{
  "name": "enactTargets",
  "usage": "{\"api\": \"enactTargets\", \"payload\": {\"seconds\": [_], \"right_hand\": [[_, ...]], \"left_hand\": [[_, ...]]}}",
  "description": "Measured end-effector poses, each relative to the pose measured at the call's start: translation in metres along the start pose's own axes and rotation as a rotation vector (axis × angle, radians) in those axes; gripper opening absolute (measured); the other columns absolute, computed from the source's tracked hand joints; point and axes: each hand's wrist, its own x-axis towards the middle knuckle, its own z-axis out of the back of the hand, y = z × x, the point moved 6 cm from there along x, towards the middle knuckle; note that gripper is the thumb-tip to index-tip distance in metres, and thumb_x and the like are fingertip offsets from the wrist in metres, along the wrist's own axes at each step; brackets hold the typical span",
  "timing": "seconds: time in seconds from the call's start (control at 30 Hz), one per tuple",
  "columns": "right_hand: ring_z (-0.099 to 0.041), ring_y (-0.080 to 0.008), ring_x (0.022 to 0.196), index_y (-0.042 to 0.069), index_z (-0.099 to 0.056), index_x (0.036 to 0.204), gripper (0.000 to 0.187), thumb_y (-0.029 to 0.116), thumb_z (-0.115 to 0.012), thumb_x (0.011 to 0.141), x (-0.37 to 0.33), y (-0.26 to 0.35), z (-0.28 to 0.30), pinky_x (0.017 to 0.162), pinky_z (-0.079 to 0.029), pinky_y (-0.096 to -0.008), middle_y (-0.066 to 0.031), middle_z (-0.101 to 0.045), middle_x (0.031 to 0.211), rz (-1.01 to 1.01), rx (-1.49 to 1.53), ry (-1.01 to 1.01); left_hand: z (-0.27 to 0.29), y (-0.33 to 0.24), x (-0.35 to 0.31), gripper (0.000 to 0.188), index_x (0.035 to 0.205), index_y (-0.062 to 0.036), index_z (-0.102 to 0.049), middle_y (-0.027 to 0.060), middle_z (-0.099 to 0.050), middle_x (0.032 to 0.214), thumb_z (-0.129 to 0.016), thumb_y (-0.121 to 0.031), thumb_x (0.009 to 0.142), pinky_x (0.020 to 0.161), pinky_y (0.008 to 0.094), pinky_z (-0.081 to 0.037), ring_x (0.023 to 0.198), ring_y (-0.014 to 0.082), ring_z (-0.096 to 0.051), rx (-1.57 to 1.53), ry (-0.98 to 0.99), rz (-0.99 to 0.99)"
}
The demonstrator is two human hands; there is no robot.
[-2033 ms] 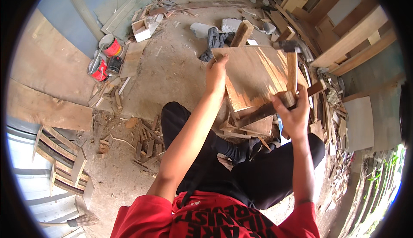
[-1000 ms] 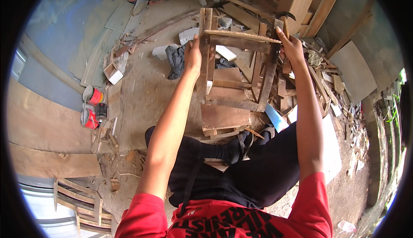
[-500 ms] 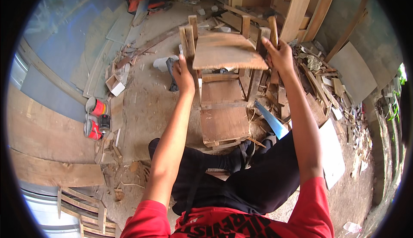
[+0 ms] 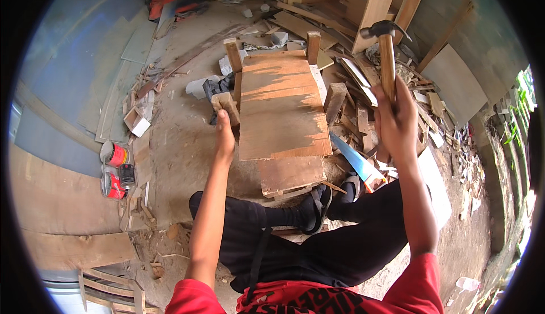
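Note:
In front of me stands a small wooden frame with stubby wooden posts at its corners and a flat board point(image 4: 282, 107) between them. The board's brown face carries darker ragged patches. My left hand point(image 4: 225, 141) is at the near left wooden post point(image 4: 226, 103), thumb against it; its other fingers are mostly hidden. Raised on the right, my right hand point(image 4: 395, 122) is closed round the wooden handle of a claw hammer point(image 4: 388, 58), its head upward. The near right post point(image 4: 335, 99) stands apart from that hand. Below the board is a lower wooden panel point(image 4: 290, 175), close to my feet.
A handsaw point(image 4: 355, 158) with a bluish blade lies right of the frame, by my foot. Wood scraps point(image 4: 363, 118) litter the right side, and tall planks point(image 4: 377, 10) lean at the back. Red and black cans point(image 4: 115, 169) stand left; a dark plastic bag point(image 4: 216, 89) lies behind the left post.
The frame has tipped, so the board's broad face now shows toward me. My right hand has left the right post and lifted the hammer up and to the right. My left hand sits lower.

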Motion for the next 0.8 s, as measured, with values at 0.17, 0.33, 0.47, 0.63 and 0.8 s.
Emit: {"api": "enactTargets", "payload": {"seconds": [0.17, 0.33, 0.47, 0.63, 0.8], "right_hand": [[-0.067, -0.0312, 0.089, -0.003, -0.041, 0.143, 0.054, -0.003, -0.056, 0.091, -0.079, 0.019, -0.007, 0.078, -0.053, -0.0369, -0.0229, -0.064, 0.104, 0.188, -0.099, 0.325], [-0.063, -0.0445, 0.087, -0.002, -0.032, 0.149, 0.062, -0.004, -0.055, 0.091, -0.09, 0.005, -0.032, 0.077, -0.05, -0.0431, -0.0282, -0.061, 0.098, 0.106, -0.219, 0.593], [-0.061, -0.0471, 0.084, -0.002, -0.03, 0.149, 0.061, -0.002, -0.053, 0.092, -0.082, 0.0, -0.028, 0.078, -0.048, -0.0467, -0.0296, -0.061, 0.095, 0.106, -0.222, 0.591], [-0.064, -0.0457, 0.093, -0.003, -0.033, 0.148, 0.059, -0.001, -0.053, 0.093, -0.071, 0.002, -0.018, 0.083, -0.05, -0.0434, -0.0307, -0.063, 0.107, 0.005, -0.231, 0.622], [-0.06, -0.0488, 0.108, -0.003, -0.033, 0.148, 0.06, -0.001, -0.054, 0.092, -0.06, -0.001, -0.02, 0.089, -0.05, -0.0429, -0.0353, -0.061, 0.114, 0.02, -0.19, 0.497]], "left_hand": [[-0.024, -0.021, -0.013, 0.085, 0.142, -0.0015, -0.038, 0.0134, -0.049, 0.138, -0.035, -0.072, 0.095, 0.107, 0.0384, -0.037, 0.128, 0.0221, -0.046, 0.011, 0.025, 0.052], [-0.059, -0.053, -0.023, 0.07, 0.141, -0.0028, -0.037, 0.014, -0.05, 0.135, -0.062, -0.047, 0.092, 0.103, 0.0365, -0.041, 0.124, 0.022, -0.049, 0.081, 0.029, 0.012], [-0.063, -0.05, -0.021, 0.058, 0.132, -0.0025, -0.044, 0.0101, -0.057, 0.123, -0.076, -0.014, 0.085, 0.094, 0.0317, -0.046, 0.11, 0.0178, -0.057, 0.006, -0.015, 0.081], [-0.074, -0.062, -0.023, 0.046, 0.122, -0.0014, -0.054, 0.0075, -0.064, 0.112, -0.076, -0.008, 0.082, 0.088, 0.0301, -0.048, 0.1, 0.0154, -0.061, 0.04, -0.114, 0.116], [-0.089, -0.069, -0.027, 0.045, 0.119, -0.0008, -0.055, 0.0072, -0.065, 0.11, -0.077, -0.008, 0.081, 0.086, 0.03, -0.049, 0.097, 0.0148, -0.062, 0.02, -0.11, 0.088]]}}
